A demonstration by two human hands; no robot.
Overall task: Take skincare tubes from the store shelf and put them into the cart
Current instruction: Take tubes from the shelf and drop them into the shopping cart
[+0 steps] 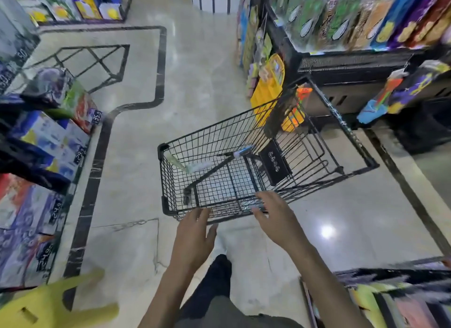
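Observation:
A black wire shopping cart [170, 181] stands in the aisle in front of me. Two tubes lie in it: a pale green and white tube [192, 166] near the left wall and a blue-capped tube [240, 152] further in. My left hand [195, 232] is just below the cart's near rim, fingers straight and spread, holding nothing. My right hand [273, 215] reaches over the near rim with its fingers extended, touching or almost touching the wire. Motion blur softens the whole view.
Shelves of boxed goods [44, 144] line the left side. A rack of packaged snacks [341, 17] and hanging items [268, 88] stands at the right, close to the cart's far end. More packages [390, 301] sit at bottom right. Marble floor [195, 59] stretches ahead.

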